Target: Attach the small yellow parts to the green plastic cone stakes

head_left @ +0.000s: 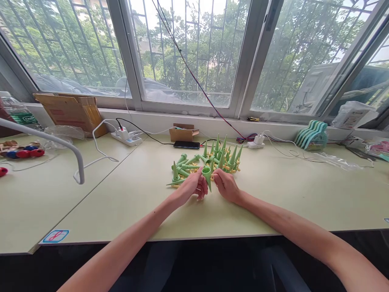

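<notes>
Head: left hand (196,185) holds green cone (207,178).

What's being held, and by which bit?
The left hand grips a green plastic cone by its wide end; whether the right hand holds anything is unclear.

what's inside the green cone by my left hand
Inside the green cone by your left hand, only some inner wall near the top shows. The cone's own side covers the space further down.
</notes>
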Tool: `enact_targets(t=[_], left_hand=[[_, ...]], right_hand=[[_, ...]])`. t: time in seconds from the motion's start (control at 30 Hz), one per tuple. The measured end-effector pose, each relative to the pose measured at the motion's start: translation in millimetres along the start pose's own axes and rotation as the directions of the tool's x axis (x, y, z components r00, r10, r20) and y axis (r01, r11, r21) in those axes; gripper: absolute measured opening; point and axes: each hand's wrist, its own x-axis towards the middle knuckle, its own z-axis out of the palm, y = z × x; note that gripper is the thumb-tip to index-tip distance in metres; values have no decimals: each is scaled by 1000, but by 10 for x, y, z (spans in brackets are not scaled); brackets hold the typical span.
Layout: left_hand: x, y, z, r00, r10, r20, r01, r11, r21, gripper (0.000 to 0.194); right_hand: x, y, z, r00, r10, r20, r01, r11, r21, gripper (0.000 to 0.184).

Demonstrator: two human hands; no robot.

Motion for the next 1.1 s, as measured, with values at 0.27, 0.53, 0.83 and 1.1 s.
enact_targets(t=[0.27,0.53,0.83,1.1], left_hand=[[7,-39,-24,996,-22,87,31,994,-102,69],[-22,-20,-11,993,39,107,-26,992,-122,57],[-5,11,44,983,174,-59,-173,985,10,60],[-1,20,82,927,350,-134,-341,936,80,39]], right_hand=[[-10,51,5,1000,24,1,-24,1000,-7,31],[8,23,-13,999,25,-26,-25,1000,2,35],[15,-28,10,997,59,-45,-58,998,24,38],[31,-24,30,979,191,-76,-183,978,103,42]])
